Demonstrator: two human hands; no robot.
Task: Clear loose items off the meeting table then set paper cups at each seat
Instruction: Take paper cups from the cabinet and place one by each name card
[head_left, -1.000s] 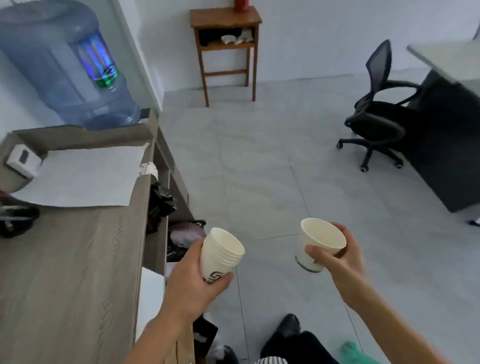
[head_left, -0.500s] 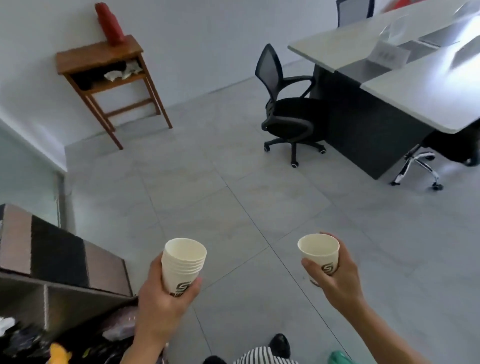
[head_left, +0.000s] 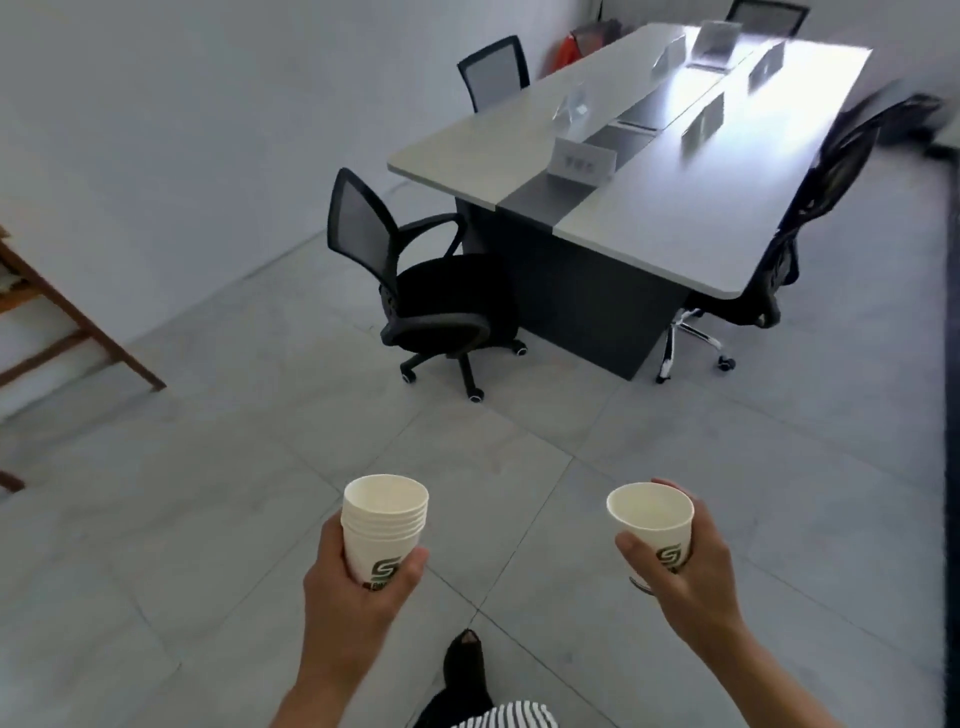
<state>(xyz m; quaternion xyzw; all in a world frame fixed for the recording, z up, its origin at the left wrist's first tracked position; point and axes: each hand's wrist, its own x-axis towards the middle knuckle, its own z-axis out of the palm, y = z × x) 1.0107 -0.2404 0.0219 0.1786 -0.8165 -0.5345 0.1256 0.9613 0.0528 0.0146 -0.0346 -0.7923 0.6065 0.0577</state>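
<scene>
The left hand (head_left: 358, 587) grips a stack of cups (head_left: 383, 525), the right hand (head_left: 685, 582) grips one cup (head_left: 653, 530), and none sit on the table (head_left: 675, 218) yet.

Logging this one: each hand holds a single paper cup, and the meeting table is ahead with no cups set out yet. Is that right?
Not quite. The head view shows the left hand gripping a stack of nested cups, with several rims visible. Only the right hand holds a single cup. The table is ahead with no cups set out.
</scene>
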